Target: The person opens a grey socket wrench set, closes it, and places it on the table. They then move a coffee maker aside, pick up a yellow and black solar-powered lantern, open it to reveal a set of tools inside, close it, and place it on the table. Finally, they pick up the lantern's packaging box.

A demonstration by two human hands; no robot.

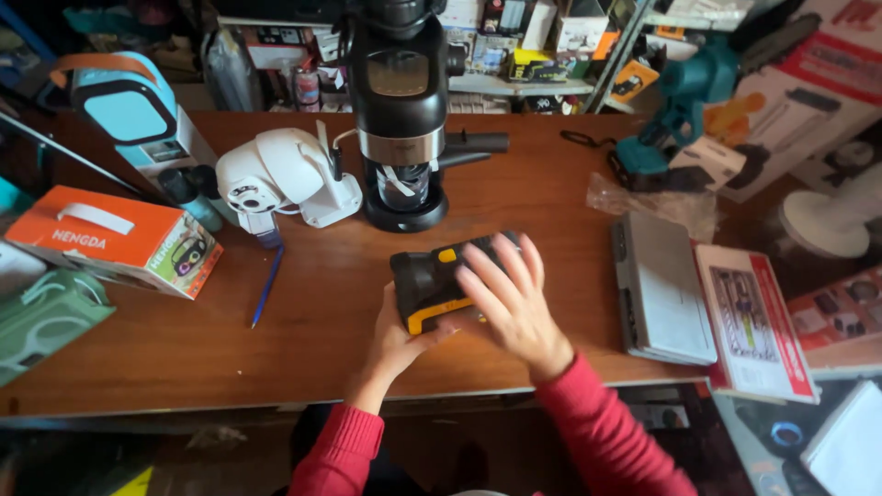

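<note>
A black coffee machine stood at the back of the wooden table, a white camera and blue pen to its left, a grey case lying right.

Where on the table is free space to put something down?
Bare wood lies between the orange box, the blue pen and the front table edge, and between the coffee machine and the plastic bag. The back left, around the white camera, and the right side with the booklets are crowded.
</note>
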